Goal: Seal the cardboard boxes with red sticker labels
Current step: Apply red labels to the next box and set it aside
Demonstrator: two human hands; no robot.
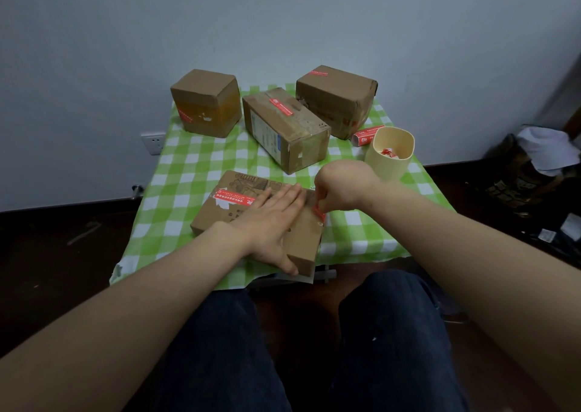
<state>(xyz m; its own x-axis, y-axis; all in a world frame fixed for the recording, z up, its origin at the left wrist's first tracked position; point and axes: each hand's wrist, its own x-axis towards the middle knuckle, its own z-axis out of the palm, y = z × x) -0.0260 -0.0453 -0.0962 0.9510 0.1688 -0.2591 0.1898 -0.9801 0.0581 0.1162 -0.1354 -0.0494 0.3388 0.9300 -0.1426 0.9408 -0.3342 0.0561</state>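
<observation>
Red sticker (319,211) is pinched between the curled fingertips of the right hand (339,190), right at the top edge of the flat cardboard box (217,221), where part of the sticker already lies against the cardboard. Just left of that pinch, the left hand (270,221) lies spread and flat on the box top, fingers straight and pressing down, thumb hooked over the near edge. Further left of the grip, a second red label (233,198) is stuck across the same box top, its end hidden under the left fingers. The box rests on a green checked cloth (188,166). Just beyond the right wrist stands a cream cup (381,168) holding red and white paper scraps, and behind the cup lies a roll of labels (365,134). Beyond the grip sit three more boxes: a long box (284,134) straight ahead, a wide box (336,97) behind it to the right, and a cube box (206,103) far to the left, each bearing a red label.
</observation>
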